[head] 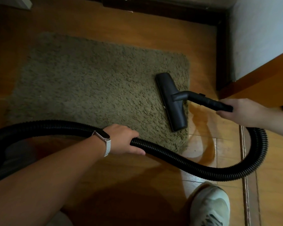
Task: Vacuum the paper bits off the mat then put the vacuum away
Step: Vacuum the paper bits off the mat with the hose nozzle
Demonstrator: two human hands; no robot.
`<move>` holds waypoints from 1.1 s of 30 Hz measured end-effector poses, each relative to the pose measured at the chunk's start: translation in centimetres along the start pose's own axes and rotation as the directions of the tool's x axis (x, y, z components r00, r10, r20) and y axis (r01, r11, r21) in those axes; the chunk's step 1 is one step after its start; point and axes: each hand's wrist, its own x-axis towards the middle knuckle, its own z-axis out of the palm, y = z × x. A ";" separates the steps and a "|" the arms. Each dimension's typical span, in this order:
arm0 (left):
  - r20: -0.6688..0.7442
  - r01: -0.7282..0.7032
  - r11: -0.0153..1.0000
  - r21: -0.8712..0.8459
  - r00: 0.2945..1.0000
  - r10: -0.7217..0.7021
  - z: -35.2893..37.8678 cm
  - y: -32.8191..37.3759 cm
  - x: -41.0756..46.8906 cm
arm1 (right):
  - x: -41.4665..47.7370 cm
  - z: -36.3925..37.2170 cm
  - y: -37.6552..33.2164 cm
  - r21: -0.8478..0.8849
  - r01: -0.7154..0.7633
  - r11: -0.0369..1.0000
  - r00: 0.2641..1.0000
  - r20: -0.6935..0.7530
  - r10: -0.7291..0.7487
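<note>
At mat [91, 88] edge, nozzle [171, 101]

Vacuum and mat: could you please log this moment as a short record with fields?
mat: shaggy olive mat on a wooden floor
nozzle: black floor head resting on the mat's right part
right hand: right hand shut on the wand
left hand: left hand shut on the ribbed hose
hose path: loops over the floor to the right
paper bits: one tiny pale speck by the head; otherwise none visible
shoe: pale shoe at the bottom
</note>
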 end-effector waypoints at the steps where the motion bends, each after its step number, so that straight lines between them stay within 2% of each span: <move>1: 0.001 0.003 1.000 0.002 1.000 -0.003 0.0 0.0 0.0 | 0.0 0.1 0.1 0.003 0.002 1.000 1.000 -0.004 -0.002; 6: -0.016 0.011 1.000 0.013 1.000 -0.011 -0.3 0.2 -0.1 | 0.0 0.3 -0.1 -0.025 0.042 0.999 0.998 -0.048 -0.043; 8: -0.024 0.015 1.000 0.013 1.000 -0.015 -0.4 0.3 -0.1 | 0.1 0.3 -0.4 -0.093 0.067 0.993 0.995 -0.065 -0.073; 12: -0.041 0.015 1.000 0.017 0.999 -0.015 -0.6 0.4 0.1 | 0.2 -0.5 -1.8 -0.333 0.108 0.937 0.982 -0.113 -0.154; 16: -0.037 0.009 0.999 0.038 0.999 -0.007 -0.8 0.5 0.1 | 0.4 -0.1 -3.9 -0.401 0.218 0.890 0.960 -0.077 -0.270; 21: 0.002 -0.013 0.999 0.044 1.000 0.013 -0.5 0.5 -0.2 | 0.4 1.7 -5.9 -0.348 0.271 0.897 0.954 -0.027 -0.299; 28: -0.024 -0.008 0.999 0.039 1.000 0.009 -0.2 0.1 -0.1 | 1.3 1.2 -3.4 -0.215 0.181 0.960 0.983 0.029 -0.179; 33: -0.048 -0.004 0.999 0.033 0.999 0.006 -0.2 0.1 -0.1 | 1.8 0.8 -2.6 -0.060 0.160 0.985 0.984 0.087 -0.155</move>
